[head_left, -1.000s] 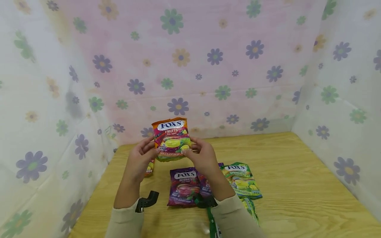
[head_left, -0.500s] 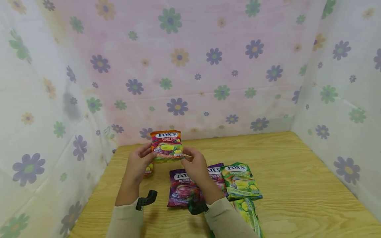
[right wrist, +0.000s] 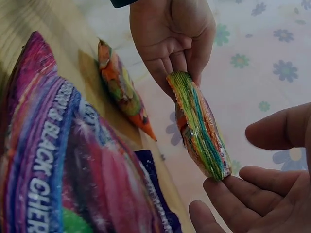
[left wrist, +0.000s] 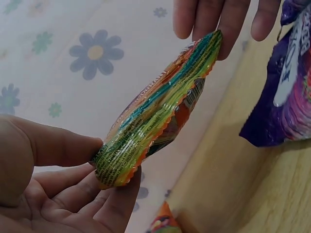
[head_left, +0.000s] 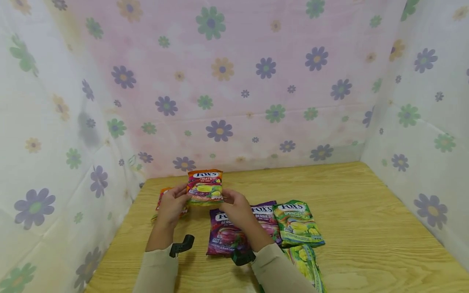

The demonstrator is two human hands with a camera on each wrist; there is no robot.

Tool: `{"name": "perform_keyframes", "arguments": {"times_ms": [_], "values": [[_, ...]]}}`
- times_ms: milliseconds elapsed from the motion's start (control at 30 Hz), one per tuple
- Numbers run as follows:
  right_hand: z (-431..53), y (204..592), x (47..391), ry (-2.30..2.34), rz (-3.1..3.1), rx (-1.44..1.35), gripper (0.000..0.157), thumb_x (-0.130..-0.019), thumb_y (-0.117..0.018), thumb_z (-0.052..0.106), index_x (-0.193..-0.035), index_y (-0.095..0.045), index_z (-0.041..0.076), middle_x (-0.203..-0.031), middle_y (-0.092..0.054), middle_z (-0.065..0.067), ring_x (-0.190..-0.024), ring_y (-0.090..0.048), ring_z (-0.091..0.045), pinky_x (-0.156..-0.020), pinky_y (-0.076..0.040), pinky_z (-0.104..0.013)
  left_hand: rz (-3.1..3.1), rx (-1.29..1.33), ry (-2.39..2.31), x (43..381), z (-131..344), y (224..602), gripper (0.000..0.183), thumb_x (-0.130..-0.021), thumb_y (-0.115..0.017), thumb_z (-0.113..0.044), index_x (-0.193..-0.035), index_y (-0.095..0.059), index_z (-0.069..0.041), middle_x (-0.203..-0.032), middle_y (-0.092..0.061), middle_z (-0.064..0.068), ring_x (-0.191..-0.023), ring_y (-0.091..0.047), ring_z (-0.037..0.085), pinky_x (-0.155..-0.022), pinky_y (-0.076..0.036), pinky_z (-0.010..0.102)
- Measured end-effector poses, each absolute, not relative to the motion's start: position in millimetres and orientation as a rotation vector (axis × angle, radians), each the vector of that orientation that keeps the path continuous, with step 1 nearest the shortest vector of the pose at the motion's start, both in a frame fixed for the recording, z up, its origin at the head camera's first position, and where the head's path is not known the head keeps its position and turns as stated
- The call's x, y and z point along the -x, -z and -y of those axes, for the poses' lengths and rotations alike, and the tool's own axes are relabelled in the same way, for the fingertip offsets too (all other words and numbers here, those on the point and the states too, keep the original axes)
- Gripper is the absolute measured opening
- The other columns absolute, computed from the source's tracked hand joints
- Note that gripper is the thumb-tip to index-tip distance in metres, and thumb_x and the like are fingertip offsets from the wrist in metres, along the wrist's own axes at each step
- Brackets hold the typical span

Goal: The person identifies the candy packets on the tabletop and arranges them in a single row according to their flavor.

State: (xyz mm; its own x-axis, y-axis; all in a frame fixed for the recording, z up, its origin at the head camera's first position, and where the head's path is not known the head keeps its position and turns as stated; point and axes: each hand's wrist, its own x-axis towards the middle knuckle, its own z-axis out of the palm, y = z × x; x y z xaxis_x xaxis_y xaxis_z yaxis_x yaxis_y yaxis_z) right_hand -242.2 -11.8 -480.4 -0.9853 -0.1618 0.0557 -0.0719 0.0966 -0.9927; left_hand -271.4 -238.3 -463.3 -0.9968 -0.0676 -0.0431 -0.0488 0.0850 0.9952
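Note:
An orange-topped Fox's Fruits candy bag [head_left: 205, 188] is held up over the back left of the table, its printed front facing me. My left hand [head_left: 172, 206] pinches its left side, thumb in front and fingers behind, as the left wrist view shows with the bag's striped bottom edge [left wrist: 150, 121]. At the other end is my right hand [head_left: 236, 209]. In the right wrist view its fingers [right wrist: 250, 199] touch the bag's edge, while its thumb [right wrist: 277, 133] stands apart from it. A second orange candy bag [head_left: 163, 196] lies behind the left hand, partly hidden.
Two purple Fox's Berries bags, one on the left [head_left: 221, 242] and one on the right [head_left: 266, 221], lie partly under the right forearm. A green Spring Tea bag [head_left: 298, 224] and another green-yellow bag [head_left: 305, 264] lie right of them. Flowered cloth [head_left: 234, 81] surrounds the wooden table [head_left: 359, 228].
Both hands have lowered the Fruits bag toward the table and slightly left. The right thumb has come off its front. More of the second orange bag and the right Berries bag shows.

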Motion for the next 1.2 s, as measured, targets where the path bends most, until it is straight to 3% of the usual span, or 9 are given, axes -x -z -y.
{"name": "perform_keyframes", "arguments": {"times_ms": [200,367,600,800,900,1033,1200], "values": [[14.9,489.3,244.2,2.093,-2.144,0.312,0.062,-0.098,-0.063,0.015,-0.155,-0.044,0.002,-0.153,-0.054,-0.014,-0.142,-0.052,-0.032,-0.117,-0.043,-0.052,2.379,-0.189,2.075,273.2,241.4,471.0,0.056,-0.105,-0.057,-0.008,-0.158,-0.040,-0.004,-0.163,-0.040,0.016,-0.144,-0.046,0.030,-0.084,-0.053,0.013],[15.4,491.0,243.9,2.072,-2.135,0.328,0.065,-0.098,-0.064,0.017,-0.157,-0.040,0.001,-0.157,-0.050,-0.015,-0.146,-0.048,-0.034,-0.120,-0.039,-0.053,2.386,-0.223,2.071,275.5,242.8,476.4,0.055,-0.105,-0.058,-0.008,-0.158,-0.042,-0.007,-0.162,-0.042,0.017,-0.143,-0.048,0.031,-0.084,-0.053,0.015],[17.5,497.8,243.4,2.010,-2.112,0.393,0.068,-0.100,-0.060,0.015,-0.159,-0.033,-0.003,-0.160,-0.043,-0.020,-0.148,-0.043,-0.036,-0.119,-0.039,-0.054,2.441,-0.272,2.023,276.4,245.7,485.3,0.051,-0.106,-0.053,-0.005,-0.156,-0.042,-0.001,-0.162,-0.040,0.020,-0.140,-0.049,0.033,-0.081,-0.053,0.016],[19.5,508.5,246.1,1.961,-2.154,0.340,0.067,-0.100,-0.061,0.020,-0.158,-0.035,-0.002,-0.159,-0.047,-0.018,-0.146,-0.046,-0.035,-0.118,-0.041,-0.054,2.466,-0.327,2.014,278.6,247.3,496.2,0.050,-0.105,-0.054,-0.005,-0.155,-0.045,-0.001,-0.159,-0.045,0.021,-0.138,-0.050,0.032,-0.085,-0.053,0.017],[19.8,511.5,246.6,1.925,-2.186,0.333,0.066,-0.100,-0.060,0.021,-0.158,-0.037,0.000,-0.157,-0.050,-0.015,-0.144,-0.050,-0.033,-0.116,-0.043,-0.054,2.484,-0.329,1.998,279.1,246.9,499.0,0.051,-0.104,-0.055,-0.004,-0.154,-0.044,0.001,-0.158,-0.044,0.024,-0.140,-0.049,0.035,-0.100,-0.054,0.029],[20.2,512.8,246.4,1.860,-2.248,0.343,0.061,-0.102,-0.059,0.023,-0.158,-0.041,0.006,-0.153,-0.055,-0.010,-0.137,-0.056,-0.027,-0.112,-0.048,-0.052,2.511,-0.342,1.975,278.8,245.4,500.2,0.052,-0.104,-0.055,-0.003,-0.154,-0.044,0.002,-0.157,-0.045,0.026,-0.141,-0.049,0.038,-0.114,-0.047,0.046],[20.6,514.7,246.9,1.802,-2.314,0.333,0.057,-0.100,-0.060,0.023,-0.154,-0.048,0.010,-0.145,-0.062,-0.006,-0.127,-0.061,-0.021,-0.107,-0.052,-0.049,2.520,-0.378,1.962,277.7,243.7,502.7,0.051,-0.104,-0.055,-0.003,-0.154,-0.045,0.001,-0.154,-0.048,0.024,-0.138,-0.051,0.037,-0.113,-0.047,0.047]]}}
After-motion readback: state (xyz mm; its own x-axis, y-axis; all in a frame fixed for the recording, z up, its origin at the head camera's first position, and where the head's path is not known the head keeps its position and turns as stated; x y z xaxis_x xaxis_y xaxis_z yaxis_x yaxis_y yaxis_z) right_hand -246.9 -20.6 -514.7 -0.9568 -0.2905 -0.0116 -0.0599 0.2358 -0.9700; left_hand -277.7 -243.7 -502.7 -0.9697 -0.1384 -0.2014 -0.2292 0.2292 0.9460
